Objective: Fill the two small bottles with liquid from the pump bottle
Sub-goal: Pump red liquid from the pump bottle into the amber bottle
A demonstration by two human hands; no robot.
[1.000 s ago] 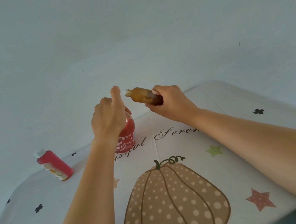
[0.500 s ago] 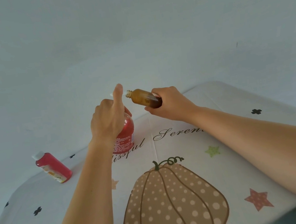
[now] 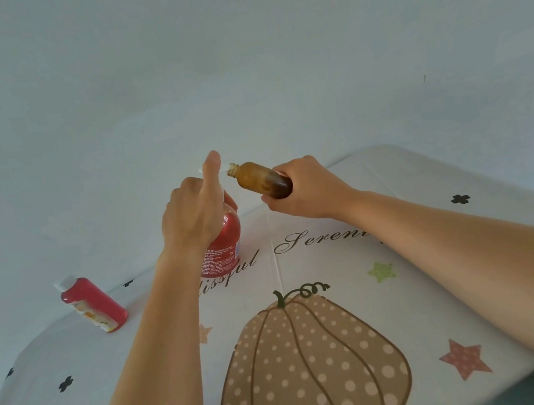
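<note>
Hardly anything has shifted: the brown bottle (image 3: 260, 180) stays tilted at centre frame, its mouth at the white spout of the pump bottle (image 3: 226, 243), so pumping seems to be ongoing, with dark liquid pooled near its base. Of the hands, the right hand (image 3: 305, 189) grips the brown bottle's base, and the left hand (image 3: 191, 213) wraps the pump bottle, forefinger on the pump head. At the left of the frame, a capped red bottle (image 3: 91, 303) stands on the desk (image 3: 438, 246).

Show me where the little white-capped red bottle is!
In the head view, the small red plastic bottle with a white cap stands at the table's far left, left of the left hand on the red pump bottle.
</note>
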